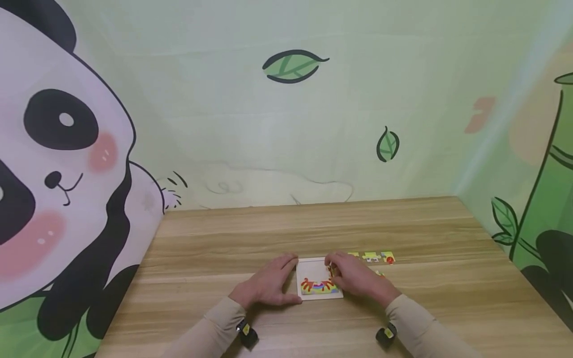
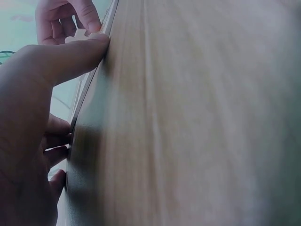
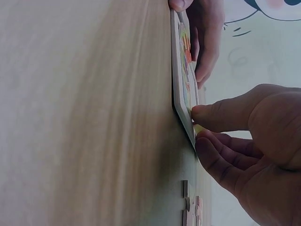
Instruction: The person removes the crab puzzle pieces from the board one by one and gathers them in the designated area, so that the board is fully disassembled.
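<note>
A small white-rimmed puzzle tray [image 1: 321, 298] lies flat on the table, with a joined strip of red, purple and green puzzle pieces [image 1: 318, 287] along its near side. My left hand [image 1: 270, 281] holds the tray's left side, thumb at the near corner and fingers at the far one. Over the tray's right side, my right hand [image 1: 355, 273] pinches a puzzle piece [image 3: 200, 128] between thumb and fingertips. Its yellow edge shows in the right wrist view; the hand hides most of it. In the left wrist view the pale piece [image 2: 81, 35] appears beside the left thumb.
Several loose puzzle pieces [image 1: 371, 257] lie in a row beyond and right of the tray. Another piece [image 1: 380, 273] is partly covered by the right wrist. The wood-grain table [image 1: 224, 233] meets a green wall cloth [image 1: 215, 124] printed with a panda and leaves.
</note>
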{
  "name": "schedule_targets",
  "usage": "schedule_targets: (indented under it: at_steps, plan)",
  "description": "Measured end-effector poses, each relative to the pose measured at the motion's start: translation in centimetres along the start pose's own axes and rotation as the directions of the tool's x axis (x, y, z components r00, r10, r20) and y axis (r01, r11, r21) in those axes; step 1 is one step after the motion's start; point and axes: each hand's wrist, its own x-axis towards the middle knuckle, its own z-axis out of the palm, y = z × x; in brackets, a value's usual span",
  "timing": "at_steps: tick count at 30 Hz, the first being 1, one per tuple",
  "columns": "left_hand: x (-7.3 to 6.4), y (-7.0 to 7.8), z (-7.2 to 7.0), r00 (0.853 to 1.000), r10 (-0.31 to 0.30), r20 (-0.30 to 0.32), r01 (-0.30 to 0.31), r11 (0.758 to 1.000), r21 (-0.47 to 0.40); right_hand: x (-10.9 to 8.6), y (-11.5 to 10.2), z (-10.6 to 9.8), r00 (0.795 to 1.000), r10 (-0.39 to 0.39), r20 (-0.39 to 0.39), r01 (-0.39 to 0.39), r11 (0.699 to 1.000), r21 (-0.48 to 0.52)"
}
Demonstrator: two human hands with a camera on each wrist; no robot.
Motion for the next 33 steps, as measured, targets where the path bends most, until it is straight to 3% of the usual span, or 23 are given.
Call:
schedule_targets:
  at_steps: [7, 14, 22, 33]
  plan:
    - [0.0, 0.0, 0.1, 1.0, 0.003, 0.0, -0.003, 1.0, 0.006, 0.0, 0.1, -0.2, 1.0, -0.006, -0.012, 0.006, 1.0, 0.0]
    - [0.0, 0.0, 0.1, 1.0, 0.001, 0.002, -0.001, 1.0, 0.018, -0.3, 0.3, -0.6, 0.999, 0.029, -0.015, -0.027, 0.996, 0.08]
    - [0.0, 0.2, 0.0, 1.0, -0.004, 0.01, 0.004, 1.0, 0.019, -0.7, 0.9, -1.7, 0.998, -0.009, -0.056, 0.012, 0.998, 0.057]
    - [0.1, 0.1, 0.0, 1.0, 0.0, -0.003, 0.0, 1.0, 0.022, -1.4, 2.0, -2.6, 0.996, 0.085, -0.026, -0.084, 0.995, 0.044]
